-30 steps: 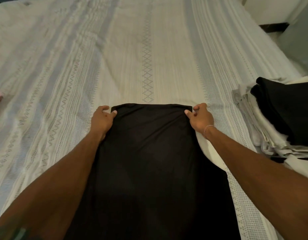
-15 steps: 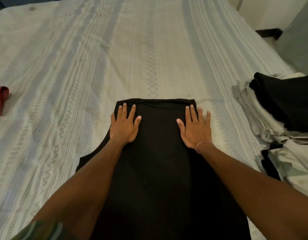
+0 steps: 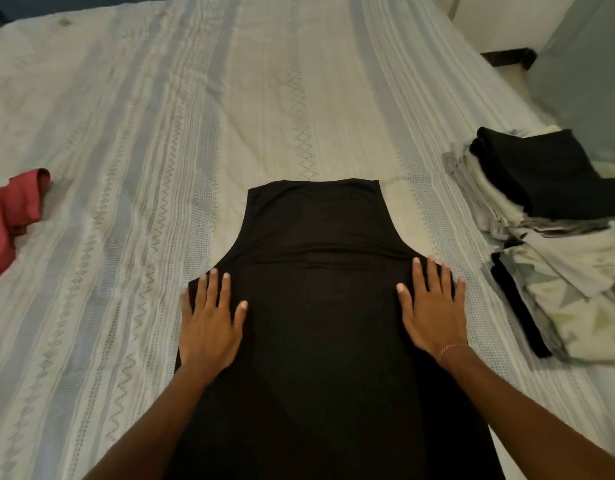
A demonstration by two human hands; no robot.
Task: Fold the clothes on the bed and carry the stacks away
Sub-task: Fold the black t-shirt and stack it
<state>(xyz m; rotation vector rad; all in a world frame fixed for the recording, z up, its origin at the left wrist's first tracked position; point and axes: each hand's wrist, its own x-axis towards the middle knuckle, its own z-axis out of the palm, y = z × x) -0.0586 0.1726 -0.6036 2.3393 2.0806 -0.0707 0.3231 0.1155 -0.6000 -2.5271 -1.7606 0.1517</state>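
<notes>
A black garment (image 3: 320,306) lies flat at 6 o'clock on the bed (image 3: 160,133); it looks thin, limp and light, best lifted by its edges. The left hand (image 3: 209,327) and right hand (image 3: 430,317) press it, fingers spread, having slid nearer from its far hem. Folded stack (image 3: 541,188) at 3 o'clock.

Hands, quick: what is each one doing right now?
Left hand: open, flat on the black garment.
Right hand: open, flat on it too.

Black garment (image 3: 320,306) and red cloth (image 3: 12,213) — both cut off by frame edges.
</notes>
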